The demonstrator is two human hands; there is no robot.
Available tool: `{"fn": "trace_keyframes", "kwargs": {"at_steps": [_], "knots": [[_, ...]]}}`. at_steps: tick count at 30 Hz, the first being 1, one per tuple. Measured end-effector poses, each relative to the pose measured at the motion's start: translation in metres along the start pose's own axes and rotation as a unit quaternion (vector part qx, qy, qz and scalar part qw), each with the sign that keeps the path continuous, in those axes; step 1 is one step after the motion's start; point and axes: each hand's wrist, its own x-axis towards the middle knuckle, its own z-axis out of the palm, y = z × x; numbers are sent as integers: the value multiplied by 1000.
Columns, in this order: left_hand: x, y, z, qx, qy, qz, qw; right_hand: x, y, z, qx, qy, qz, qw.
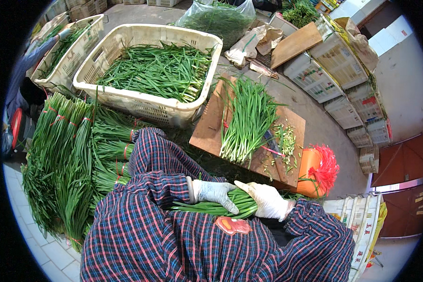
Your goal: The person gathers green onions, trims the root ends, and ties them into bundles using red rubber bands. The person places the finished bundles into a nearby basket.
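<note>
My left hand point(215, 194), in a pale work glove, grips a bunch of green garlic chives point(245, 203) across my lap. Around the bunch's right end my right hand point(268, 200) is closed, gloved in soiled white. Beyond my hands, a loose pile of garlic chives point(251, 118) lies on a wooden board point(206, 132), white stem ends towards me. Beside the pile are a knife point(273, 142), partly covered, and cut stem bits point(288, 141). An orange container point(308, 169) with red plastic ties point(325, 167) stands at the board's right corner.
A cream plastic crate point(144, 102) of loose chives stands ahead. Tied chive bundles point(65, 141) are stacked at my left. Another person's sleeved arm point(38, 56) reaches into a further crate point(68, 56). Stacked crates point(338, 56) line the right side; a filled clear bag point(216, 19) stands at the back.
</note>
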Motion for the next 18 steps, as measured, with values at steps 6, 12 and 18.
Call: {"fn": "trace_keyframes", "kwargs": {"at_steps": [6,12,18], "knots": [[13,-12,-7,-27,-52,-53,997,-21,-19,7,22,-22,115,993],[28,-27,0,-37,-101,-78,991,-41,-32,27,79,42,104,991],[32,-32,14,-10,-127,-97,987,-64,-49,29,88,74,130,985]]}}
